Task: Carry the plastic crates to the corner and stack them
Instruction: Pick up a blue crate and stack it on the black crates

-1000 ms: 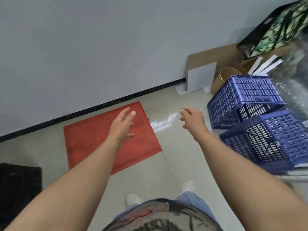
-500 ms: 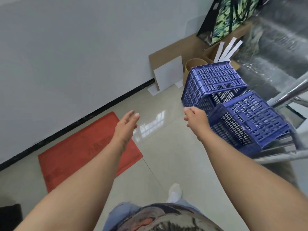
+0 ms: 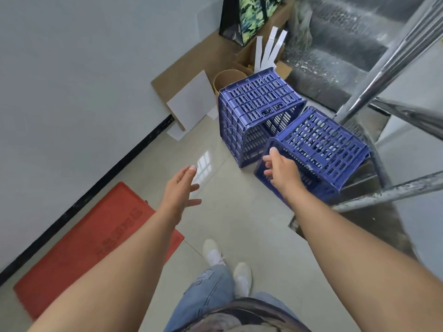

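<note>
Two blue slotted plastic crates lie tipped on the tiled floor. The far crate (image 3: 256, 101) lies on its side with its open mouth facing right. The near crate (image 3: 321, 144) leans tilted against it and against the stair rail. My right hand (image 3: 281, 170) hovers in front of the near crate's left corner, fingers spread and curled, holding nothing. My left hand (image 3: 182, 190) is stretched out over the floor to the left of both crates, palm turned inward, fingers apart and empty.
A red mat (image 3: 96, 240) lies by the wall at the left. Cardboard and a white board (image 3: 191, 104) lean on the wall behind the crates, beside a round tub (image 3: 227, 77). A metal stair rail (image 3: 383, 68) and steps stand at the right.
The view has swung right and closer to the crates. My right hand has moved forward to the near crate's corner. My left hand stays open over the floor.
</note>
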